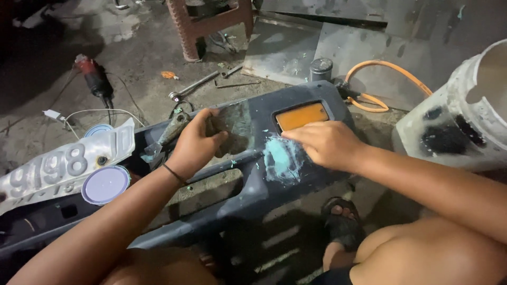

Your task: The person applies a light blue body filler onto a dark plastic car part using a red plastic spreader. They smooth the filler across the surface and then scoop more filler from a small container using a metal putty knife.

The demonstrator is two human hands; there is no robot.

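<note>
A dark grey plastic vehicle panel (248, 184) lies across my lap, with an orange reflector (301, 116) set in its upper face. A patch of pale turquoise filler (281, 160) is smeared below the reflector. My right hand (327, 143) rests on the panel with its fingertips at the upper edge of that patch. My left hand (196, 141) grips the panel's upper edge at a scuffed, sanded area and holds a putty knife (170, 132) smeared with filler.
A bent white number plate (63, 166) hangs on the panel's left end, with two round tin lids (105, 184) beside it. A red angle grinder (94, 76), spanners (193, 85), a small can (321, 68), an orange hose (385, 66) and a white bucket (465, 111) lie on the concrete floor.
</note>
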